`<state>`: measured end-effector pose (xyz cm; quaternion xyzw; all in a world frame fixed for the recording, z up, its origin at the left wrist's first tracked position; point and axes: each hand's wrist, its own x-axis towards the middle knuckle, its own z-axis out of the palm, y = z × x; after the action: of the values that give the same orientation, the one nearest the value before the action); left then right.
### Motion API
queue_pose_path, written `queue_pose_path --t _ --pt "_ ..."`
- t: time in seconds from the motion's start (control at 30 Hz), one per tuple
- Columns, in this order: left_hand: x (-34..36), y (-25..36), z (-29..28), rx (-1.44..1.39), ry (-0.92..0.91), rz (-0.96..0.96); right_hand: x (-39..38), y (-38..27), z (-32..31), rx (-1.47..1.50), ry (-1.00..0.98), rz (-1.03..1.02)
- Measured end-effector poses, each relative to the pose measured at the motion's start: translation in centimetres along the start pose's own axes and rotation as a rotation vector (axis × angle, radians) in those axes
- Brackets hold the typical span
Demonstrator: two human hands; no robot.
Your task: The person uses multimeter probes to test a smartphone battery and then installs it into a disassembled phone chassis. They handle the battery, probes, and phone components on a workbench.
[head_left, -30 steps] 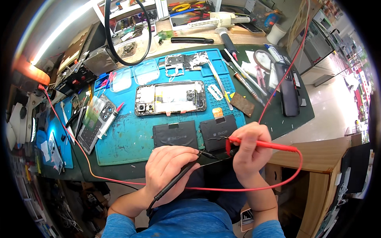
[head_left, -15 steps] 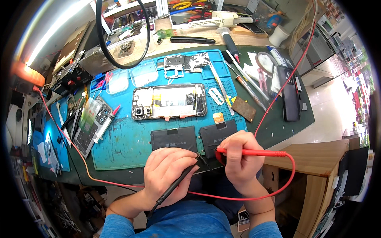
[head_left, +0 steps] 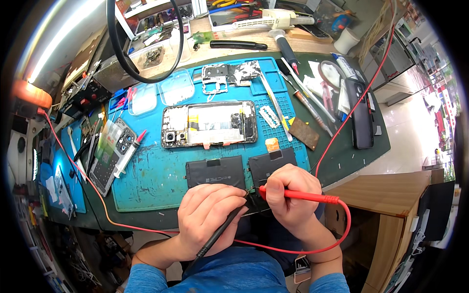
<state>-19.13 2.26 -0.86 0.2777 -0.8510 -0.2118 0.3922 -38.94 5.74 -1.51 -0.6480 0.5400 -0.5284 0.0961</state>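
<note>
Blue matting (head_left: 146, 183) lies under our opened phone (head_left: 209, 124) — our left hand (head_left: 206, 207) grips a black probe (head_left: 218, 233), our right hand (head_left: 297, 198) a red probe (head_left: 312, 196), near black batteries (head_left: 216, 174).

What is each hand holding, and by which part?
The left hand holds a black probe, the right hand a red probe, each by the front of its handle.

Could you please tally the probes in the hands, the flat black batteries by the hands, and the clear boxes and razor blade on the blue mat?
Probes: 2
Batteries: 2
Clear boxes: 2
Razor blade: 1
Total: 7
</note>
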Motion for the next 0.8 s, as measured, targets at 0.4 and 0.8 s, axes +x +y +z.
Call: queue_pose_path --t 0.4,0.8 --pt "-0.02 -0.10 0.11 0.005 0.003 0.007 0.43 -0.13 -0.01 -0.075 -0.054 -0.033" --pt "-0.45 -0.03 -0.01 -0.003 0.015 -0.009 0.23 -0.40 0.12 -0.082 -0.071 -0.027"
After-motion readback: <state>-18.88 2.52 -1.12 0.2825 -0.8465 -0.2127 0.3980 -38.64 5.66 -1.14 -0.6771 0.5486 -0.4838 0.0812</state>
